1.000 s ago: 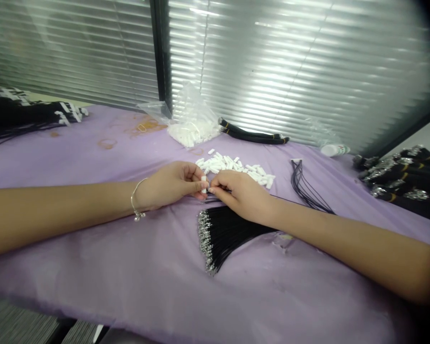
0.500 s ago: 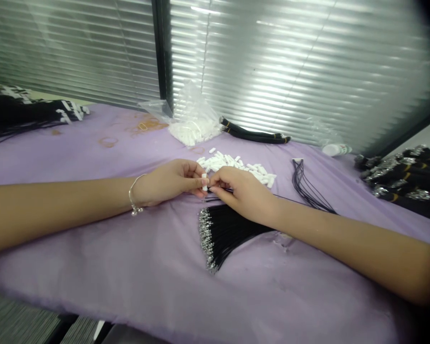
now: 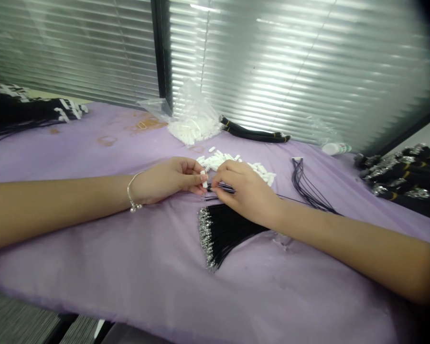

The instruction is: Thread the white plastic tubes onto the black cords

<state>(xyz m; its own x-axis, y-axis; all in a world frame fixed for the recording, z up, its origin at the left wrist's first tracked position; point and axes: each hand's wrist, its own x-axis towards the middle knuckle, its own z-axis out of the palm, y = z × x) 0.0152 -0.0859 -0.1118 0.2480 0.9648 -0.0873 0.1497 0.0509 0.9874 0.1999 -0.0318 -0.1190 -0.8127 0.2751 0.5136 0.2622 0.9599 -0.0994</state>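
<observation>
My left hand [image 3: 168, 180] pinches a small white plastic connector [image 3: 204, 178] upright between thumb and fingertips. A silver chain bracelet [image 3: 132, 193] circles that wrist. My right hand [image 3: 245, 192] grips a few thin black wires [image 3: 220, 189] right beside the connector, and its fingers hide part of them. Below the hands, a fan-shaped bundle of black wires [image 3: 225, 234] lies on the cloth, its crimped metal ends [image 3: 205, 236] at the left. A loose heap of white connectors [image 3: 261, 171] lies just behind my right hand.
A purple cloth [image 3: 93, 253] covers the table. Behind stand a plastic bag of white pieces [image 3: 191, 126], a coiled black cable bundle [image 3: 254, 134] and a white bottle [image 3: 335, 149]. Loose black wires [image 3: 306, 186] lie right; finished bundles [image 3: 397, 174] [image 3: 25, 107] lie at both sides.
My right hand has shifted slightly right and its fingers have closed around the wires. The left hand still holds the connector, and the view has tilted a little.
</observation>
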